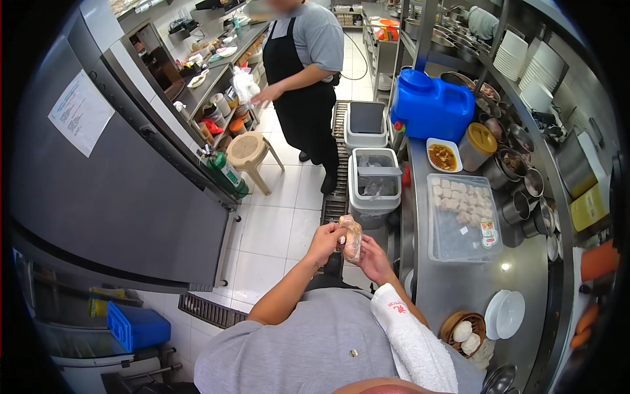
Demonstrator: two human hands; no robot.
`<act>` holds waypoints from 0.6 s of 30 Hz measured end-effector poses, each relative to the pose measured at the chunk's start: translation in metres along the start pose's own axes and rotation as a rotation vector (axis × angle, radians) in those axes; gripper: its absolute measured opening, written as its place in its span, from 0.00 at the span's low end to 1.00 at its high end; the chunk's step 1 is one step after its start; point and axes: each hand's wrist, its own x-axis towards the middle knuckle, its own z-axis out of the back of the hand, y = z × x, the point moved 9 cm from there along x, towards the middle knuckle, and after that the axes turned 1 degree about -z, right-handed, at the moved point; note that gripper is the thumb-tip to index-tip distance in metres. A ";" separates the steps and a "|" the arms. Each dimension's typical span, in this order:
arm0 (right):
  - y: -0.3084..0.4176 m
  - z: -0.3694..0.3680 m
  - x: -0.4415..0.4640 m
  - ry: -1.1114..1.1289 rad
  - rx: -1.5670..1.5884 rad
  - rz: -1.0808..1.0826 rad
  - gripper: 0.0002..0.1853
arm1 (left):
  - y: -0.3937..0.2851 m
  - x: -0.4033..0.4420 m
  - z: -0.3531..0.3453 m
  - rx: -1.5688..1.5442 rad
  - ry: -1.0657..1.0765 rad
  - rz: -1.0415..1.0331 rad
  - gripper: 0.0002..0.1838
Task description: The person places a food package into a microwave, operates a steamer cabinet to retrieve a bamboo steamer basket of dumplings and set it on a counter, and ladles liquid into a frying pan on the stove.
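Note:
Near the middle of the head view, my left hand point(325, 243) has its fingers closed on one side of a clear plastic bag with pale orange-brown food point(351, 238) inside. On the bag's other side, my right hand point(375, 260) grips its lower edge. The bag is held up in front of my chest, above the floor. A white towel point(420, 335) hangs over my right arm. To the right, a clear plastic box of pale dumplings point(464, 246) stands on the steel counter point(453, 282).
A person in a black apron point(298, 98) stands ahead, near a beige stool point(248, 150). Lidded bins point(374, 172) stand beyond my hands. The counter holds a blue jug point(433, 105), a sauce dish point(442, 156), a bamboo steamer point(448, 326) and white plates point(506, 314). A dark door point(98, 171) is at left.

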 end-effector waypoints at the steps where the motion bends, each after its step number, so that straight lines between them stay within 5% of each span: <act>1: 0.000 -0.003 -0.002 -0.014 -0.021 -0.005 0.22 | 0.000 0.000 0.001 0.007 -0.012 -0.017 0.06; 8: -0.003 -0.013 -0.009 0.015 -0.178 0.009 0.34 | -0.005 -0.010 0.001 0.086 -0.031 -0.061 0.08; 18: -0.012 -0.007 -0.009 0.072 -0.065 -0.049 0.35 | 0.000 -0.021 0.004 0.014 0.015 -0.062 0.11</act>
